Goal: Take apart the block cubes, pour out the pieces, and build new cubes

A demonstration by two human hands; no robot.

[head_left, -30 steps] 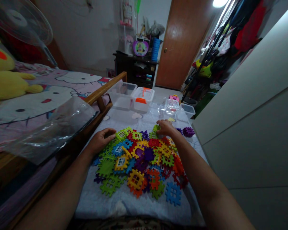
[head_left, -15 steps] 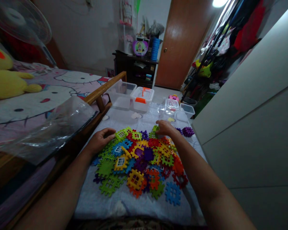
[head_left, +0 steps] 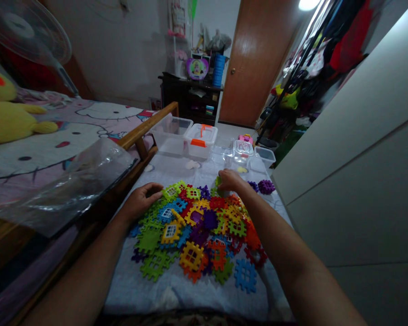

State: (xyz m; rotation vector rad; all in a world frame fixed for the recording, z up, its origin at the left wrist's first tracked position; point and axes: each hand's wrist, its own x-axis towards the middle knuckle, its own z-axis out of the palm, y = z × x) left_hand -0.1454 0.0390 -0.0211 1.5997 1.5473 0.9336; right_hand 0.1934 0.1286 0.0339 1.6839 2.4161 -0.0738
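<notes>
A heap of toothed plastic building pieces in green, blue, yellow, purple, red and orange lies on a pale cloth, some with window grids. At the heap's far left edge is my left hand (head_left: 145, 198), thumb and fingers apart, its fingertips beside a light green window piece (head_left: 170, 192). My right hand (head_left: 231, 180) is at the far side of the heap, its fingers closed on a green building piece (head_left: 218, 182), which is partly hidden by the hand. In the middle of the heap lie a purple piece (head_left: 210, 219) and a yellow window piece (head_left: 171, 231).
Beyond the heap stand a clear open bin (head_left: 172, 131), a lidded box with orange clips (head_left: 200, 138) and smaller clear containers (head_left: 244, 148). Purple pieces (head_left: 266, 186) lie at the right. A wooden rail (head_left: 149, 124) borders the left; a white cabinet (head_left: 353, 181) borders the right.
My right hand has shifted slightly left and away from me, with the green building piece tilting up in its fingers. My left hand has hardly moved.
</notes>
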